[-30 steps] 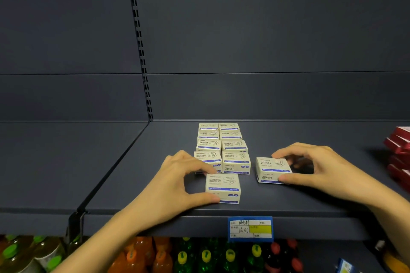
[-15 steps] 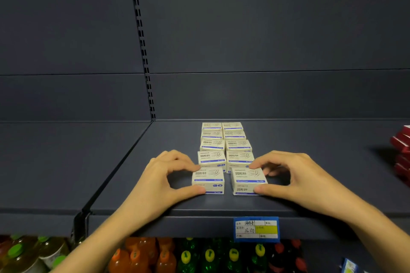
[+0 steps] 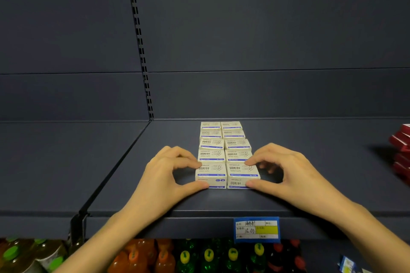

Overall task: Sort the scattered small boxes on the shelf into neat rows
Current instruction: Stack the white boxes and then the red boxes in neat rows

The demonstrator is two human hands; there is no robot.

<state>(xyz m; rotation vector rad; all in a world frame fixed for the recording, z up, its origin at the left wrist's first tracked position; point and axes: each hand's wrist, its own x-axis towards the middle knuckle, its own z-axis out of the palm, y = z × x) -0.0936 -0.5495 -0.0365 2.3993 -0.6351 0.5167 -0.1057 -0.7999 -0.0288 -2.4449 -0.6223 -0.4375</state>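
Observation:
Several small cream boxes with blue stripes stand in two straight columns on the dark shelf [image 3: 310, 184], running from the back wall toward the front. My left hand [image 3: 162, 179] pinches the front left box [image 3: 210, 174] between thumb and forefinger. My right hand [image 3: 288, 175] pinches the front right box [image 3: 240, 175] the same way. These two front boxes touch each other and sit flush against the row behind [image 3: 225, 154].
Red boxes [image 3: 400, 150] are stacked at the shelf's right edge. A blue and yellow price tag [image 3: 257, 229] hangs on the shelf's front lip. Drink bottles [image 3: 199, 257] with coloured caps fill the shelf below. A slotted upright [image 3: 142, 51] divides the back panel.
Both hands slid their boxes inward and back: the left box moved up into line, the right box came in from the right. The two now sit side by side as the front row.

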